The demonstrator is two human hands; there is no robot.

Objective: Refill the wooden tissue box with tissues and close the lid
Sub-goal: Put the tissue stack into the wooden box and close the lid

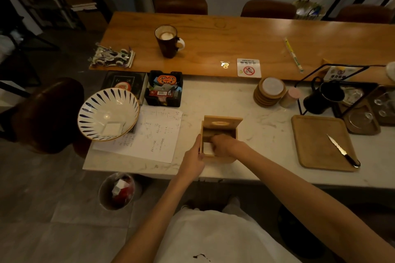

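The wooden tissue box (218, 134) stands on the pale marble worktop (256, 134), near its front edge, between a sheet of paper (149, 134) with handwriting on the left and a wooden tray (316, 141) on the right. Its lid (222, 122), which has an oval slot, is open and tilted back on the far side of the box. The left hand (193, 160) lies against the left wall of the box, with the fingers stretched along the wood and the thumb at the near corner, so it presses on the box but does not close around it. The right hand (222, 144) is inside the open box, with the fingers curled together and pointing down; a white piece, probably the tissues (207, 148), shows just beside it at the left inner side, but the light is weak and I cannot tell if the fingers really grip it. A knife (342, 150) lies on the tray, well apart from the box. On the left, a white bowl (108, 113) with dark blue stripes stands partly over the paper. Behind the box, farther on the worktop, there is a stack of round wooden coasters (269, 92), and on the brown wooden table (235, 34) behind stands a dark mug (168, 41).
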